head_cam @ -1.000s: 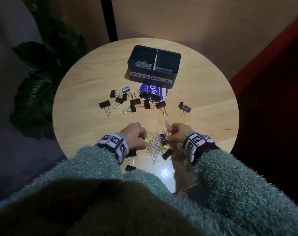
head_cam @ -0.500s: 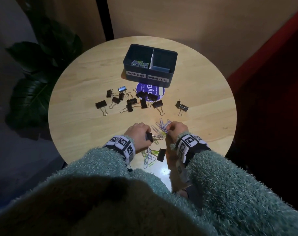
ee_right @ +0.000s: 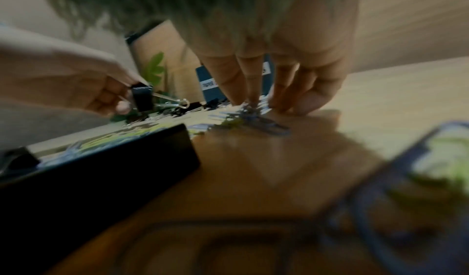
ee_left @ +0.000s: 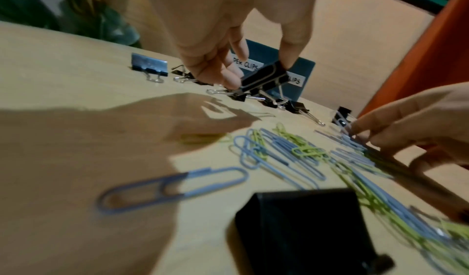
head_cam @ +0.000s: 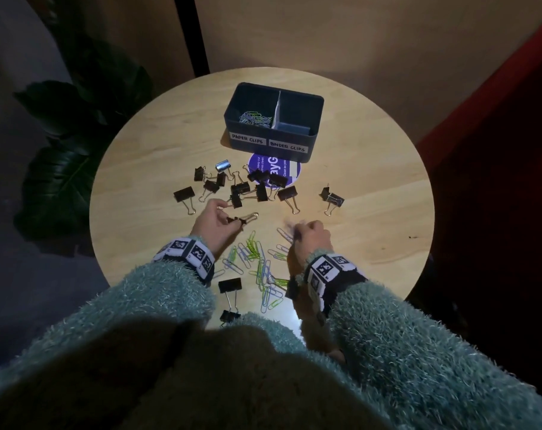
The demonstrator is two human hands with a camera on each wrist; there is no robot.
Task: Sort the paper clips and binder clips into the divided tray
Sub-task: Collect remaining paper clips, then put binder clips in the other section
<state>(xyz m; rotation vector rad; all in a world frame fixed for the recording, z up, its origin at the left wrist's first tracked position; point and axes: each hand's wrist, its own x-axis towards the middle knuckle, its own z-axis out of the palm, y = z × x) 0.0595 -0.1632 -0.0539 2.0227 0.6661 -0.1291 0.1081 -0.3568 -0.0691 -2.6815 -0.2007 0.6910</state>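
A dark divided tray [head_cam: 314, 102] stands at the table's far side, labelled for paper clips on the left and binder clips on the right. Several paper clips [head_cam: 253, 117] lie in its left compartment. My left hand [head_cam: 215, 220] pinches a black binder clip [ee_left: 264, 77] just above the table. My right hand [head_cam: 310, 234] has its fingertips curled down on loose blue paper clips [ee_left: 352, 143]. A pile of blue and green paper clips [head_cam: 257, 259] lies between my wrists. Several black binder clips [head_cam: 251, 187] are scattered in front of the tray.
The round wooden table [head_cam: 158, 144] has a purple sticker [head_cam: 274, 170] before the tray. Two binder clips [head_cam: 331, 195] lie to the right, two more [head_cam: 229, 287] near the front edge. A dark plant [head_cam: 68, 156] stands at the left, a red surface [head_cam: 496, 97] at the right.
My left hand has lifted a binder clip out of the pile and moved forward and left. My right hand has shifted slightly forward over the paper clips.
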